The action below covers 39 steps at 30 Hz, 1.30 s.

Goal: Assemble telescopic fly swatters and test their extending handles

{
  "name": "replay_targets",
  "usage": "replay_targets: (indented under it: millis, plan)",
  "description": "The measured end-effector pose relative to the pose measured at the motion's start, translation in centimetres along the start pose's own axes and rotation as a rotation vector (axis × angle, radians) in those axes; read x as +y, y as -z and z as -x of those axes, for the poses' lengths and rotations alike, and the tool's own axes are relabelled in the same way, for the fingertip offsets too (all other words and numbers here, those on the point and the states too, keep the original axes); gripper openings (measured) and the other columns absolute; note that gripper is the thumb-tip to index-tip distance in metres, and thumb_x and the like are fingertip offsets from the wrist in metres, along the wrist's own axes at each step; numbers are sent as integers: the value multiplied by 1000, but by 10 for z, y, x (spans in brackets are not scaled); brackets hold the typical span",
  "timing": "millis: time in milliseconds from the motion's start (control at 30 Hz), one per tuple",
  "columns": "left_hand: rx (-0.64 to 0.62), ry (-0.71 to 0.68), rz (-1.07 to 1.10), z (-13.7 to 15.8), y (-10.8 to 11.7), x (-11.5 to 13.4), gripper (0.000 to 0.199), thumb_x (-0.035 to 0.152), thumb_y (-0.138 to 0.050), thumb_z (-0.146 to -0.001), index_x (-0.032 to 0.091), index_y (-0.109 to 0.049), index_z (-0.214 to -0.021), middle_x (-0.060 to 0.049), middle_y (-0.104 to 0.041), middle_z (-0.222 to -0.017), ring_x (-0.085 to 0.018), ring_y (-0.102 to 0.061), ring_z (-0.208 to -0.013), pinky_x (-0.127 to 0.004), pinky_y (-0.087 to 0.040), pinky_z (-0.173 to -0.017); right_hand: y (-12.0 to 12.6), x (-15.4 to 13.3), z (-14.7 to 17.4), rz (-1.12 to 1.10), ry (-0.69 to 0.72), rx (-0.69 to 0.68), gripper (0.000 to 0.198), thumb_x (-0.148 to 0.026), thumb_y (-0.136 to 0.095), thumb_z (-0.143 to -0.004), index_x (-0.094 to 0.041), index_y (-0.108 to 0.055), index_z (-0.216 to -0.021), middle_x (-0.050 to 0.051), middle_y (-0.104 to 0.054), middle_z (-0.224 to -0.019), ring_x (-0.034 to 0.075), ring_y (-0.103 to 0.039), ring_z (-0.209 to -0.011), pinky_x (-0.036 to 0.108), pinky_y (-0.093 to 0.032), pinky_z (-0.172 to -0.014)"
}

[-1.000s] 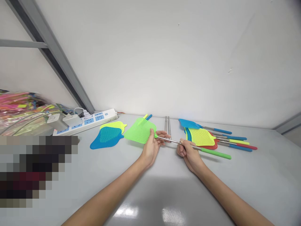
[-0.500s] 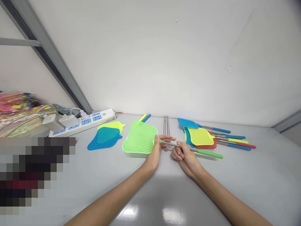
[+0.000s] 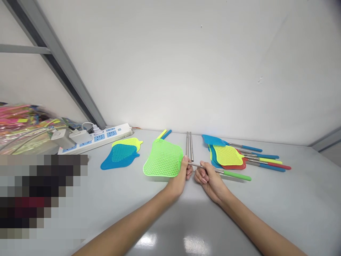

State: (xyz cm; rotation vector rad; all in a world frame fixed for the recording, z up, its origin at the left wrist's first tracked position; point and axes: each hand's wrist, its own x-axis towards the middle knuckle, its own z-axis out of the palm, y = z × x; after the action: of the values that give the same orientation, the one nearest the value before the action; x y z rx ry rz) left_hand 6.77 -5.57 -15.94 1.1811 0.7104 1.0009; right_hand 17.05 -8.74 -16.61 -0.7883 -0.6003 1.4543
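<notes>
head view: over the bench (image 3: 128, 193), left hand (image 3: 183, 173) holds the green swatter (image 3: 165, 159) by its neck (image 3: 181, 161), right hand (image 3: 208, 175) its metal rod (image 3: 196, 165); probably light, mesh (image 3: 160, 165) bendy, stiff rod the surer hold.

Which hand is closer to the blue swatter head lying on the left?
Left. The left hand holds the green swatter near its head, to the right of the blue swatter head; the right hand grips the metal shaft, farther right.
</notes>
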Motion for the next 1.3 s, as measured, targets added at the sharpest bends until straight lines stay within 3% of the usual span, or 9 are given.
replay_targets:
  millis: [333, 600, 733, 933, 1300]
  plan:
    - [-66, 73, -45, 3, -4, -2, 38, 48, -40, -78, 18, -43, -54, 6, -39, -47, -8, -38, -46, -20, -33, -50, -6, 4, 1, -5, -25, -55, 39, -29, -49, -76, -17, -43, -39, -6, -29, -32, 6, -25, -35, 24, -22, -42]
    - [-159, 189, -11, 2, -2, -8, 43, 48, -39, -77, 17, -47, -49, 2, -49, -42, -11, -48, -45, -24, -40, -54, -11, 9, 6, 50, -23, -10, 39, -26, -46, -76, -16, -41, -39, -6, -29, -32, 6, -25, -33, 23, -18, -40]
    - [-173, 212, 43, -1, -2, -6, 42, 47, -37, -77, 18, -41, -47, 4, -42, -42, -9, -42, -43, -23, -38, -53, -7, 5, 3, 96, -39, 18, 37, -27, -48, -76, -16, -44, -41, -7, -28, -31, 5, -23, -31, 23, -14, -37]
    - [-114, 151, 28, -10, 8, -3, 43, 44, -40, -78, 20, -24, -46, 8, -23, -38, -7, -25, -40, -22, -28, -49, -5, -5, -1, 118, -25, 65, 36, -25, -49, -75, -17, -41, -41, -7, -28, -34, 5, -23, -33, 23, -18, -38]
    - [-111, 101, -12, -21, 24, 2, 43, 41, -39, -79, 20, -24, -45, 9, -20, -37, -7, -21, -38, -25, -21, -47, 3, -11, -6, 123, -21, 94, 34, -24, -50, -74, -18, -40, -42, -8, -28, -36, 5, -20, -33, 24, -17, -38]
